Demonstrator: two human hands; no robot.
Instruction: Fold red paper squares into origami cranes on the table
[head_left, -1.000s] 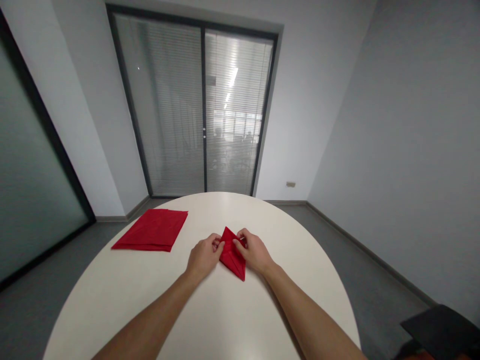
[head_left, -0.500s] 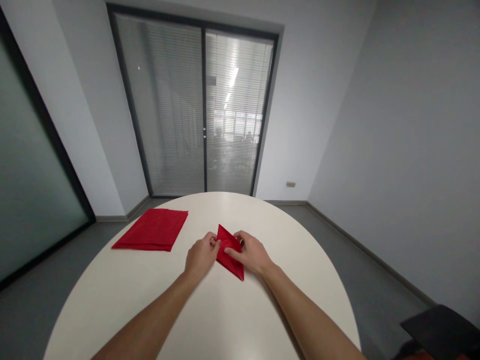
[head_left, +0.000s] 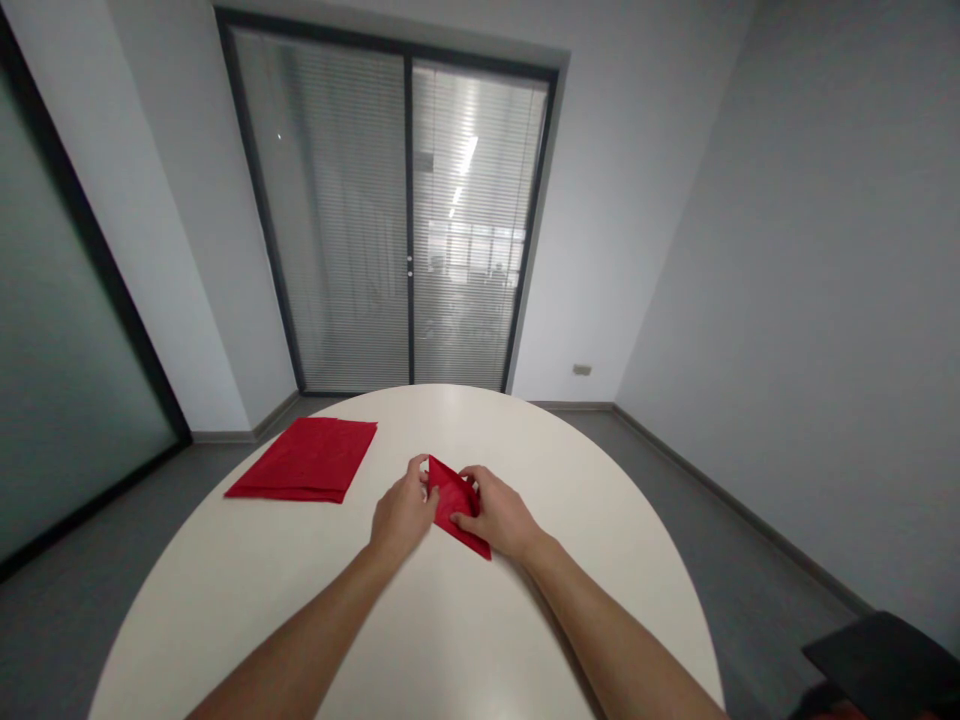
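Note:
A small red napkin (head_left: 454, 500), folded to a pointed shape, lies on the round white table (head_left: 450, 620) between my hands. My left hand (head_left: 401, 515) pinches its upper left corner with thumb and fingers closed. My right hand (head_left: 499, 515) rests on the napkin's right side, fingers curled and pressing its edge down. The napkin's right part is hidden under that hand.
A stack of flat red napkins (head_left: 307, 460) lies on the table's far left. Beyond the table are glass doors with blinds (head_left: 405, 220) and grey floor. A dark object (head_left: 885, 655) sits low at the right edge.
The napkin's top point has shifted left and its shape has narrowed as both hands worked the fold. My hands moved slightly left and closer together.

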